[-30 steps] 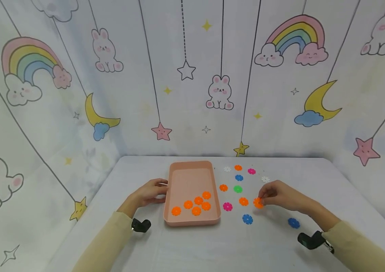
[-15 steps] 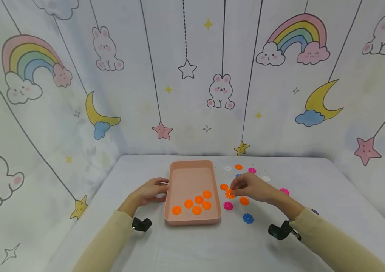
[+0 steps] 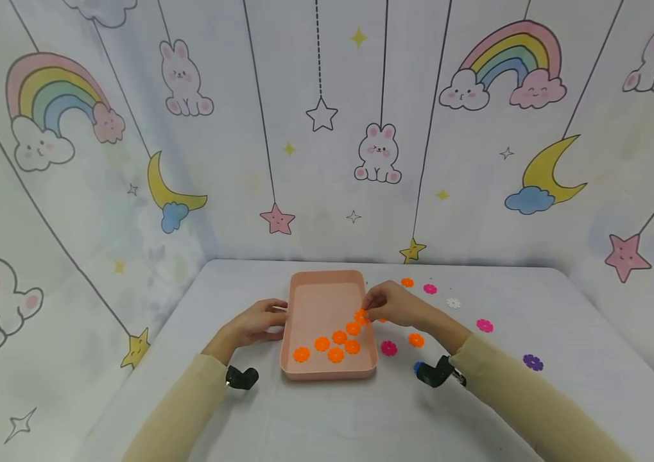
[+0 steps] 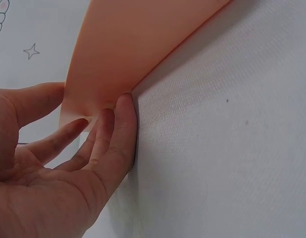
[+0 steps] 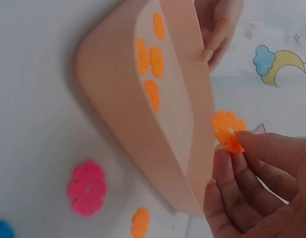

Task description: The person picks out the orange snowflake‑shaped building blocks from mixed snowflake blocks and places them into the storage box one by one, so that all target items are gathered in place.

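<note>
A shallow salmon-pink tray (image 3: pixel 327 292) lies on the white table with several orange flower-shaped discs (image 3: pixel 339 337) at its near end. My right hand (image 3: pixel 398 305) pinches another orange flower-shaped disc (image 5: pixel 225 126) between thumb and fingertips, at the tray's right rim. In the right wrist view this disc stands above the rim, apart from those inside. My left hand (image 3: pixel 257 321) touches the tray's left side. The left wrist view has its fairly straight fingers (image 4: pixel 126 116) against the outer wall, low down, with the thumb (image 4: pixel 41 101) at the edge.
Right of the tray lie loose flower discs: pink ones (image 3: pixel 388 348), orange ones (image 3: pixel 416 340), a white one (image 3: pixel 454 303) and a purple one (image 3: pixel 533 362). A blue one (image 5: pixel 2 230) shows in the right wrist view. A patterned cloth wall (image 3: pixel 327 160) rises behind the table.
My right hand has moved left from among the loose discs to the tray's right rim, carrying the orange flower-shaped disc. The left hand stays at the tray's side.
</note>
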`<state>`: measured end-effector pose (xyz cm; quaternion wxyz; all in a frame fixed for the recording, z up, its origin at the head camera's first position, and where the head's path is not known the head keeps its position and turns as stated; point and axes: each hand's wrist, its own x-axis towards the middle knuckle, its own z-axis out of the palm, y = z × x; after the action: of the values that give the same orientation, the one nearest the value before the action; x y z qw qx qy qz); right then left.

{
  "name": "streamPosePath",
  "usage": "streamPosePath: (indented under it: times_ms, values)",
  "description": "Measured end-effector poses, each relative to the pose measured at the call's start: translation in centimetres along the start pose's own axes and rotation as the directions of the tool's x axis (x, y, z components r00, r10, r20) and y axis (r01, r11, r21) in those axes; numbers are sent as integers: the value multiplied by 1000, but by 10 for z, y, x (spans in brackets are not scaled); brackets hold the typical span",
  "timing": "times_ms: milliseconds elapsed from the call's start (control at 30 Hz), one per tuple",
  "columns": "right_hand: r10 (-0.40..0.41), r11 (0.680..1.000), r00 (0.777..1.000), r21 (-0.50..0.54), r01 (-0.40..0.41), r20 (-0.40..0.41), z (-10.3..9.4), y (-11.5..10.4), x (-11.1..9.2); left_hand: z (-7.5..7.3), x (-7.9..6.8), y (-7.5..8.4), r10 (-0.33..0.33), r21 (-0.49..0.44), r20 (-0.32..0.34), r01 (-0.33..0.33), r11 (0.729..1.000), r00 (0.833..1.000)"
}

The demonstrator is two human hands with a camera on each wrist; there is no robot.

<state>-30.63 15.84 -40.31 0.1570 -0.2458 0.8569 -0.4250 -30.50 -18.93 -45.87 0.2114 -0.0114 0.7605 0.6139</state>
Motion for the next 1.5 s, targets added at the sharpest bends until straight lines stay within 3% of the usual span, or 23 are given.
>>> streamPosePath:
  times_ms: [200,433,667,767,1133,1300,1500]
  values:
    - [17,1000,999,3,-17,39,10,-9,29,-1,-1,0,0,-1,3,0,1000,1000]
    - [57,996,994,-67,-51,93,22,-15,60,-2,-4,0,10,2,28,-10,1000,1000]
    - [119,983,985,-157,-98,126,35,-16,78,-3,-5,0,-3,4,21,3,1000,1000]
    - [156,970,980,-203,-130,121,39,-18,80,-3,-6,-1,-12,11,26,11,1000,1000]
    - [248,949,967,-214,-230,63,45,-17,82,-1,-6,0,-8,4,30,8,1000,1000]
    - [234,950,969,-229,-212,74,38,-19,79,-1,-6,2,-1,-6,41,1,1000,999]
    - [150,957,986,-263,-127,71,15,-18,70,-1,-5,3,1,-10,26,-1,1000,1000]
